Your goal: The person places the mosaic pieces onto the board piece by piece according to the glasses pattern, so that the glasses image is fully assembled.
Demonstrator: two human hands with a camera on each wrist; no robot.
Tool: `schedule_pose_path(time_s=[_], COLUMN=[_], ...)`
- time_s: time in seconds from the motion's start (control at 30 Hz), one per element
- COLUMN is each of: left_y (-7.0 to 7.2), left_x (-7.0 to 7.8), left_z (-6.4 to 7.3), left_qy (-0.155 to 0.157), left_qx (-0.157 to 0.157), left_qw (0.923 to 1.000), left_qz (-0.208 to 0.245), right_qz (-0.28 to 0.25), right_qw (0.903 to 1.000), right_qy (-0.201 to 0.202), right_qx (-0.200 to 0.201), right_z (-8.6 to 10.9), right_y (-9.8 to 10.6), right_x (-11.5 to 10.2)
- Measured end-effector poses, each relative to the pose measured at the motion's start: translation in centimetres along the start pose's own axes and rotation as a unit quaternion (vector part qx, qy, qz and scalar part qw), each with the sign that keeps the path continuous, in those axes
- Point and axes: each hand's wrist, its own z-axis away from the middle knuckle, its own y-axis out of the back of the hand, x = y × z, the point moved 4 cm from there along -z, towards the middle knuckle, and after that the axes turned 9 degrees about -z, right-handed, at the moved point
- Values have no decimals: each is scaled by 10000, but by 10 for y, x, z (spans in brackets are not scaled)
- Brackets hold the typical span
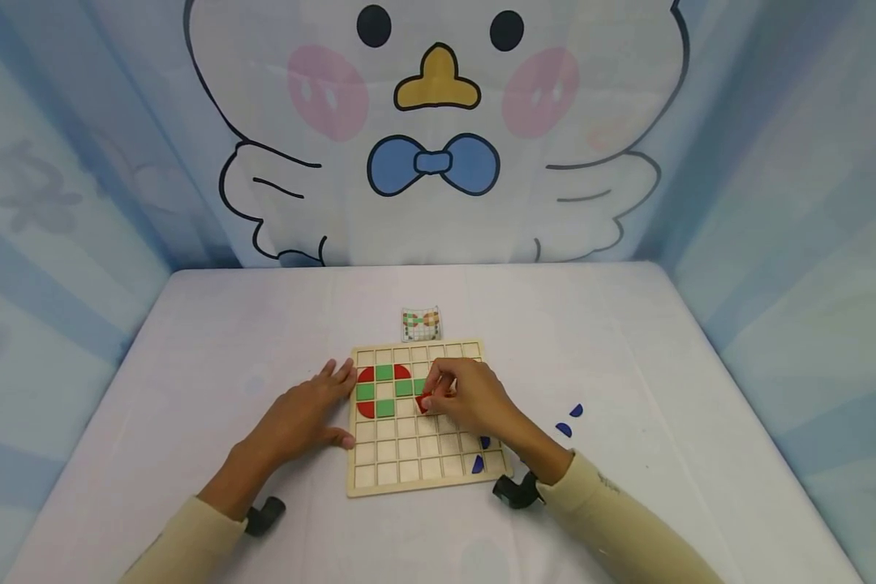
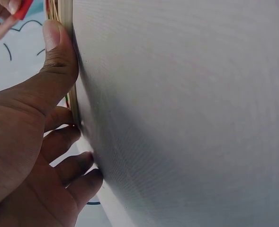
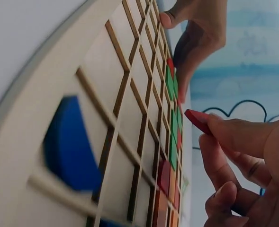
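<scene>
A square wooden grid board (image 1: 409, 487) lies on the white table. My left hand (image 1: 302, 418) rests along its left side, fingers fairly straight and spread, the thumb touching the edge in the left wrist view. Between thumb and fingertips my right hand (image 1: 474, 393) pinches a small red piece (image 1: 422, 403) with a curved side, just over the upper middle of the grid; the right wrist view shows this red piece (image 3: 198, 120) close above the cells. Green squares (image 1: 384, 372) and red quarter circles (image 1: 366, 375) sit in the upper left cells. Red and orange pieces (image 3: 164, 175) sit in other cells, hidden behind the right hand in the head view.
Just behind the board lies a small pattern card (image 1: 421, 324). Blue curved pieces (image 1: 478, 464) lie on the board's lower right, under the right forearm. Two more blue pieces (image 1: 564, 429) are on the table to the right. A printed curtain (image 1: 438, 219) hangs behind the table.
</scene>
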Motion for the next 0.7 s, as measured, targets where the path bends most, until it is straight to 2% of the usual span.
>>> schedule_pose_path(time_s=[0.3,0.7], left_y=[-1,-2], left_x=[-1,-2], left_z=[-1,-3], left_qy=[-52,43], left_qx=[3,-108], left_qw=[10000,9998], left_qz=[18,176], right_qz=[318,484], right_qw=[9994,9975], right_qy=[-124,-509], right_qx=[59,25], right_z=[-18,-21], right_y=[-19,-29], right_x=[-2,-3])
